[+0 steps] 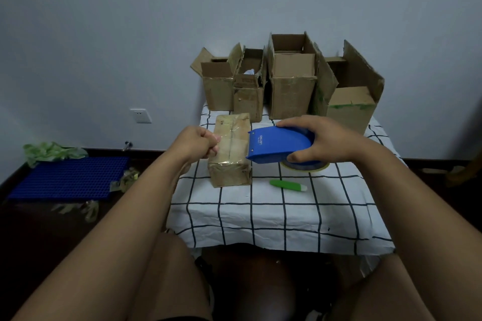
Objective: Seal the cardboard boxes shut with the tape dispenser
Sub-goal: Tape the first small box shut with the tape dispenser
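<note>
dispenser [279, 147] right of box [230, 148]

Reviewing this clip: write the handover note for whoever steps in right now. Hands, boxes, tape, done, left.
Right hand grips the blue dispenser beside the closed box. Left hand is curled at that box's left edge, seemingly pinching tape; I cannot tell for sure.
Done: the closed box already shows clear tape along its top seam.
Left: four open boxes at the table's back, flaps up, untaped.
A green cutter lies on the checked cloth.
</note>
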The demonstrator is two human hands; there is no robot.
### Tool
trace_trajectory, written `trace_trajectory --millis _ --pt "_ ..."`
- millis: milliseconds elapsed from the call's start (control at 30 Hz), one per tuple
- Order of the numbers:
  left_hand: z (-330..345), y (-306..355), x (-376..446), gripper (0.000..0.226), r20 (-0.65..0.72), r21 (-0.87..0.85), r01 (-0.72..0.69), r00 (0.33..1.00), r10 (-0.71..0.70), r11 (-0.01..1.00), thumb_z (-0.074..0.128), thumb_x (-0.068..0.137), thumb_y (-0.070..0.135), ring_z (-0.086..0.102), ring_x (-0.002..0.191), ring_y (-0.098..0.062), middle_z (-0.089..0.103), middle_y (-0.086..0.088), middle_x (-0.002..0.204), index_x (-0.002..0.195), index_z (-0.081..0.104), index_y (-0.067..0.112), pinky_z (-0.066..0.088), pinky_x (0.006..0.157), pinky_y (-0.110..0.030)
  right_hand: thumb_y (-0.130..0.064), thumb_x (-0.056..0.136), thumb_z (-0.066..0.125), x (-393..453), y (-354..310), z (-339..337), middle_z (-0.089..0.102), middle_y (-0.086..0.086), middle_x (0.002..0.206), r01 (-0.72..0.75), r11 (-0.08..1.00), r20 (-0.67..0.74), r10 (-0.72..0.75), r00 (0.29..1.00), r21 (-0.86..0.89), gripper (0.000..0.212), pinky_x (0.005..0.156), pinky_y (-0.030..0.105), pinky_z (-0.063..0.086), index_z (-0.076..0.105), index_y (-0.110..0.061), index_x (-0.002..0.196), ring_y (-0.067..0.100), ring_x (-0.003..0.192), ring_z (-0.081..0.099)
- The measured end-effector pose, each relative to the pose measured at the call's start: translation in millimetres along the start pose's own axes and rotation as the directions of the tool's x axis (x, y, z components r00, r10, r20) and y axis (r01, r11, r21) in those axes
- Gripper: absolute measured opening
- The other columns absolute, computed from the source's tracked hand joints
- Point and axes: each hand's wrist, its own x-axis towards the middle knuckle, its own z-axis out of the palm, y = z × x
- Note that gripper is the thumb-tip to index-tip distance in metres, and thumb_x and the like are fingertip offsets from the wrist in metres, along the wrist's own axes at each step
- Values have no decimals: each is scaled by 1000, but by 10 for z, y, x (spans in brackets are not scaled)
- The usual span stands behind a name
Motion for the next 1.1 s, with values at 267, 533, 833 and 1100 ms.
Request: trace_trajectory --millis 267,533,833,1100 --pt "-163 -91 19 27 -245 265 -34 964 101 964 63 94 28 56 76 -3 68 7 73 77 67 8 40 75 -28 -39 78 81 40 -66 18 49 -18 125 5 1000 25 -5 1000 -10 72 84 25 41 48 -42 142 8 109 51" --pt "-386 -221 47 26 -349 306 60 936 53 950 59 95 22 62 87 -28 68 -10 83 81 64 1 47 76 -35 -42 78 81 6 79 -103 47 -24 123 -76 995 45 79 996 -65 71 84 26 39 47 -48 140 3 101 51" --pt "-336 -231 5 11 -270 106 3 963 25 994 65 91 14 58 88 -15 67 -1 96 88 64 4 41 79 -27 -41 79 79 -33 156 -214 51 -16 124 -100 982 83 115 990 -159 67 90 35 40 49 -46 139 8 103 50" --pt "-231 -266 -25 20 -251 -39 58 966 -66 998 65 93 18 48 64 -16 57 -6 70 76 60 10 42 61 -24 -41 80 77 -7 124 -219 54 -7 126 -107 957 106 140 984 -268 68 92 40 45 48 -43 141 17 105 52"
